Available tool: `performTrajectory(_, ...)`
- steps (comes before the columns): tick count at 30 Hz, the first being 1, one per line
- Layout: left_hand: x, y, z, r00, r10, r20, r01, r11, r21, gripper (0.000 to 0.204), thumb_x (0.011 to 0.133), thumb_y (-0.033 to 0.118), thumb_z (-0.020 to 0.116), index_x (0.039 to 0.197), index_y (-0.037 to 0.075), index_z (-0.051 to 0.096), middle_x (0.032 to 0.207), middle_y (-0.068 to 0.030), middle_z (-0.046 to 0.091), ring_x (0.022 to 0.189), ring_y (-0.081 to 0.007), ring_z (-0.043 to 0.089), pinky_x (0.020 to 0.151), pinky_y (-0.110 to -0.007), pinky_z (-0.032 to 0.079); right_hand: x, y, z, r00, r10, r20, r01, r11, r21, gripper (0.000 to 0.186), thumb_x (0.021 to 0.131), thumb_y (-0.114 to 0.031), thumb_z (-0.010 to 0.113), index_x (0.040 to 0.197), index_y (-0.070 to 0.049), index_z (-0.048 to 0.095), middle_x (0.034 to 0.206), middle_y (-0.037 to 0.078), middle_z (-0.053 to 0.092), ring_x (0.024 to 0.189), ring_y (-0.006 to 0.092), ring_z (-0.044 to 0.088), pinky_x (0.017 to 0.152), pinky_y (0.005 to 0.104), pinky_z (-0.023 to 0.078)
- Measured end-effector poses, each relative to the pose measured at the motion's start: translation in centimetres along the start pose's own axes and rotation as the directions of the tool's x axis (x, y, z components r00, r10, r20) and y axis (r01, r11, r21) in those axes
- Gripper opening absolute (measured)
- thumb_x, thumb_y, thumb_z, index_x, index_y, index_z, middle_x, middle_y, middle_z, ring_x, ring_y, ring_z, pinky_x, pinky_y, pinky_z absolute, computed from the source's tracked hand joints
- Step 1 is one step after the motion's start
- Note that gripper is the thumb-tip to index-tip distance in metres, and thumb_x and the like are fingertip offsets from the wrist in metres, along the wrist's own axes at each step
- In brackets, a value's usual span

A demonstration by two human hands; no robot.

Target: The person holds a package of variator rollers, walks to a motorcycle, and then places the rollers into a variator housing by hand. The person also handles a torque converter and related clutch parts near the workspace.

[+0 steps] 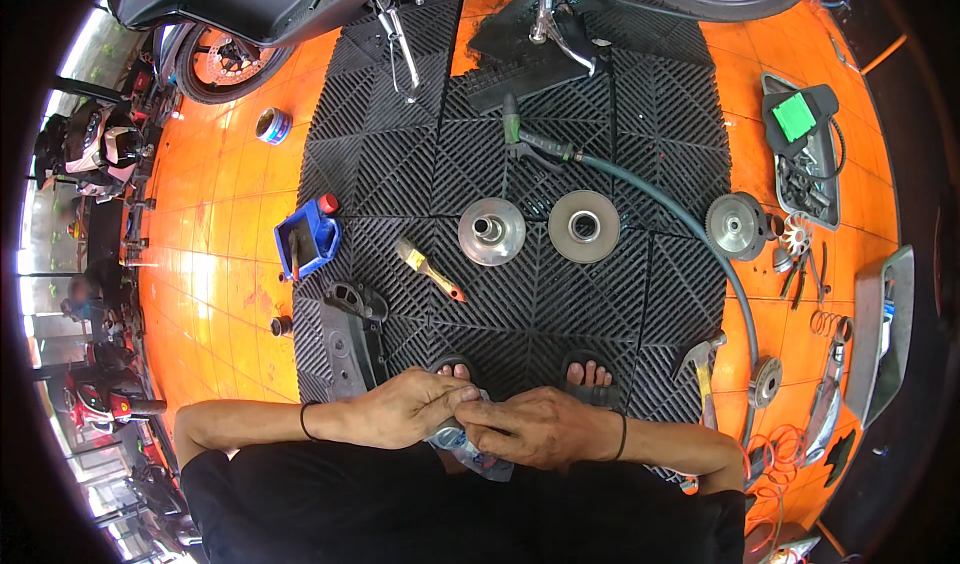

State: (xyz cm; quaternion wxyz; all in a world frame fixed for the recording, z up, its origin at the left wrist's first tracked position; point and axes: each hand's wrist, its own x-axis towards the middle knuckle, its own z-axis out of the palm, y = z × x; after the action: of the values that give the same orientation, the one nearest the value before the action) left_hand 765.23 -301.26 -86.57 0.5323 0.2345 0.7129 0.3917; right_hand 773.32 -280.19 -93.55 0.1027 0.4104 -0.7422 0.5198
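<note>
Close to my body, my left hand [400, 407] and my right hand [545, 426] meet with their fingers pinched on a clear plastic packet [482, 459]. It has some blue on it, and my fingers hide its upper part. Ahead on the black ribbed mat [530, 324] lie a shiny metal pulley disc [508, 249] and, to its right, a duller disc [568, 248] with a hole in its centre. Left of them is a paintbrush [430, 269] with an orange-tipped handle.
A cut-open blue jug [310, 242] and a small tub [273, 126] stand at left. Beyond the discs, a green-handled spray gun [540, 146] joins a hose [690, 222]. A hammer [703, 369], a clutch drum [738, 226] and a parts tray [815, 199] lie at right. A scooter [250, 4] stands far ahead.
</note>
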Motion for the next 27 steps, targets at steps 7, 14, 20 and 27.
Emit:
performTrajectory(7,0.0,1.0,0.5,0.972,0.192,-0.131,-0.190,0.981,0.033,0.032,0.107,0.020,0.048,0.095,-0.003,0.066,0.064,-0.0150,0.057,0.055,-0.0268,0.060,0.057,-0.036,0.049,-0.3,-0.5,-1.1,0.986,0.126,0.107,-0.138,0.984,0.110,0.022,0.087,-0.017,0.067,0.100,-0.003,0.056,0.102,0.009,0.054,0.064,0.0184,0.066,0.053,0.0317,0.056)
performTrajectory(14,0.4,1.4,-0.5,0.944,0.293,-0.149,-0.256,0.939,0.228,0.021,0.098,0.017,0.062,0.091,-0.002,0.066,0.071,-0.0139,0.059,0.061,-0.0279,0.061,0.059,-0.036,0.050,-1.3,-0.5,-1.9,0.976,0.212,0.040,-0.211,0.904,0.371,0.030,0.085,-0.003,0.066,0.110,-0.001,0.049,0.098,0.013,0.057,0.076,0.0297,0.066,0.067,0.0393,0.057)
performTrajectory(20,0.9,2.8,-1.7,0.752,0.647,-0.131,-0.415,0.617,0.668,0.045,0.075,0.031,0.084,0.105,0.004,0.064,0.114,-0.0148,0.060,0.094,-0.0330,0.063,0.078,-0.039,0.055,-2.2,0.3,-2.6,0.956,0.253,-0.146,-0.247,0.967,0.057,0.034,0.080,0.007,0.065,0.108,-0.001,0.047,0.107,0.019,0.060,0.089,0.0357,0.064,0.078,0.0405,0.054)
performTrajectory(27,2.7,3.0,-0.3,0.779,0.577,-0.246,-0.324,0.706,0.630,0.043,0.081,0.022,0.078,0.114,0.000,0.060,0.120,-0.0184,0.056,0.101,-0.0306,0.064,0.072,-0.034,0.059,-1.2,-0.7,-2.0,0.914,0.287,-0.285,-0.305,0.952,-0.018,0.033,0.081,0.003,0.070,0.101,-0.006,0.045,0.107,0.014,0.064,0.085,0.0287,0.066,0.077,0.0351,0.052)
